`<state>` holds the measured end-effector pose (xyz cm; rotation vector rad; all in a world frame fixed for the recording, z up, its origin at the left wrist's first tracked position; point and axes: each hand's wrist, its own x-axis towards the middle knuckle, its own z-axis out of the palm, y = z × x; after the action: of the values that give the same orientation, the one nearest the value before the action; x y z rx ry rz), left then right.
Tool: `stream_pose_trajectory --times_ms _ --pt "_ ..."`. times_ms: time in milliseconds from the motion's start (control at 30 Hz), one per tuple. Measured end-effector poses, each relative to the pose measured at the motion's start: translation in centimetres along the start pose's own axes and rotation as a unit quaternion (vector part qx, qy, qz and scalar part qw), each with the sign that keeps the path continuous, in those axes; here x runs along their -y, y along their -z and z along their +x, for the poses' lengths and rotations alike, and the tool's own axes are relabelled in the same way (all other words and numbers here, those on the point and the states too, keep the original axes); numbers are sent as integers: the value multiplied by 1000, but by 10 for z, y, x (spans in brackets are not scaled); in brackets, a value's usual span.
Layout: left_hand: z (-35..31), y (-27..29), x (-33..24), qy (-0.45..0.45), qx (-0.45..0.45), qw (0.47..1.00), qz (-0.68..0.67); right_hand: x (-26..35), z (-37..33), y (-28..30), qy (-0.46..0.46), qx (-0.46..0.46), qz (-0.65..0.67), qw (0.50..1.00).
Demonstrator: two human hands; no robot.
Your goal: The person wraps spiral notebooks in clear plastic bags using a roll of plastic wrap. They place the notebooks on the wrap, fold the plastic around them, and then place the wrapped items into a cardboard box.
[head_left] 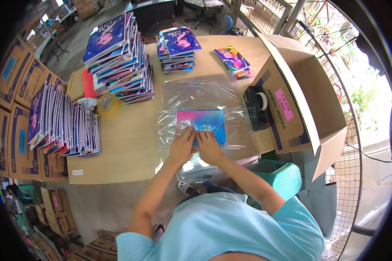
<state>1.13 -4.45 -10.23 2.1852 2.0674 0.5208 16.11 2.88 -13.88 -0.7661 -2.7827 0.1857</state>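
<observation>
left hand (183,142) and right hand (208,144) touch the notebook (209,117); if they grasp, i cannot tell. uneven pulling may wrinkle the film (175,95).

L hand (181,145): palm dn, back up twd me, angled a bit R.
L fingers (187,132): mostly straight, pointing fwd, slightly spread; outermost one set off from the rest.
L wrist (173,160): abt in line w/ forearm.
L forearm (159,182): bare, slants fwd & inward from lower L.
R hand (209,148): palm dn, knuckles up, angled L.
R fingers (201,137): more curled than L's, tips low; grip unclear.
R wrist (219,159): roughly straight.
R forearm (244,179): bare, slants fwd & inward from lower R.
Hands tog.: side by side in front of me, thumb sides inward; can't tell if they touch.
</observation>
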Motion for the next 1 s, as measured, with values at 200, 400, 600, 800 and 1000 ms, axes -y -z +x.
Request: stream_pose_trajectory --times_ms 200,400,600,800,1000 --pt "-5 -37 11 20 19 998 51 -26 -19 31 -102 13 132 986" --pt "0 -37 -8 35 34 997 67 -44 -45 16 -47 -37 55 997" --pt "3 -42 -22 42 65 996 49 -63 -52 26 -45 -34 177 983" --pt "6 -25 -30 48 76 995 39 -223 -101 66 -468 -317 141 813" --pt "6 -34 -26 34 70 996 34 -278 -81 74 -640 -102 341 681"
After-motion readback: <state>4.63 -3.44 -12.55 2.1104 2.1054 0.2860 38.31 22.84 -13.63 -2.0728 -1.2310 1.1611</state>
